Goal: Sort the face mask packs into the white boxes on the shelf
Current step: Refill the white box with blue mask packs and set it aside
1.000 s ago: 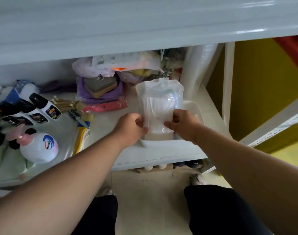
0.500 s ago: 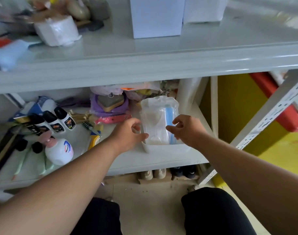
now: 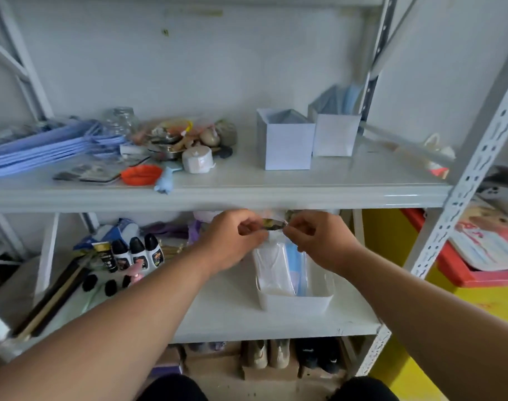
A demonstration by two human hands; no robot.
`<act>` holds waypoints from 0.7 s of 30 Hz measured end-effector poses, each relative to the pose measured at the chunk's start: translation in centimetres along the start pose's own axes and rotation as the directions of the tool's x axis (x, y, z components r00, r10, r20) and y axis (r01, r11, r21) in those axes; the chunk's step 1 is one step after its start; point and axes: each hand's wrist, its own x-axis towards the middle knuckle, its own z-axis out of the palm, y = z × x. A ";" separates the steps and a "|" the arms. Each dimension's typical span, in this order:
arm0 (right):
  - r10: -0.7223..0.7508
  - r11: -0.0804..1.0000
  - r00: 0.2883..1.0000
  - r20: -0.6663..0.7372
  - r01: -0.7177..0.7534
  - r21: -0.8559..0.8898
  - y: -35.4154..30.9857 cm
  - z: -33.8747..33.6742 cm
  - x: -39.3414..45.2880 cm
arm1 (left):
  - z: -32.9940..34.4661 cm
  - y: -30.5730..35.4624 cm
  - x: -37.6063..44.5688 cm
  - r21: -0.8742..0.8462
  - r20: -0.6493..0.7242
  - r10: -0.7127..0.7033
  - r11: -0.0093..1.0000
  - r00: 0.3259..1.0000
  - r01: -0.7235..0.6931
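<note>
both hands up just under the front edge of the upper shelf (image 3: 247, 195). left hand (image 3: 232, 241) and right hand (image 3: 319, 241) close together, fingers (image 3: 248, 227) curled, each pinching one side of the top edge of a clear face mask pack (image 3: 281, 261). pack hanging upright, blue and white masks visible inside, lower end down in a white tray (image 3: 296, 302) on the lower shelf (image 3: 223, 314). tray near the right front corner of that shelf, bare shelf surface to its left and in front.

on the upper shelf, two white boxes (image 3: 287, 149) side by side, touching or nearly so, tops open; the right one (image 3: 335, 137) set further back, something blue standing behind it. open shelf surface in front of both boxes, right up to the front edge. clutter (image 3: 186, 140) well to the left of the boxes. slotted metal upright (image 3: 461, 192) at the right front corner. bottles (image 3: 137, 253) at the left of the lower shelf, apart from the tray.
</note>
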 end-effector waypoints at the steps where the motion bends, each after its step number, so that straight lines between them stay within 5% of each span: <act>1: -0.021 1.000 0.999 -0.025 0.022 0.018 -1.0 -0.5 0.0 | -0.4 0.8 0.1 -0.009 -0.016 0.021 1.000 1.000 -0.021; 7: -0.113 0.987 0.967 -0.228 0.135 0.082 -4.1 -3.2 1.5 | -2.1 5.3 2.1 0.009 -0.126 0.203 0.979 0.971 -0.204; 14: -0.140 0.965 0.888 -0.439 0.222 0.140 -4.0 -5.7 8.0 | -2.1 9.1 8.6 -0.091 -0.357 0.232 0.956 0.905 -0.280; 21: -0.133 0.980 0.921 -0.365 0.178 0.091 -3.2 -6.4 13.8 | -2.5 8.7 16.2 0.198 -0.459 0.421 0.907 0.783 -0.372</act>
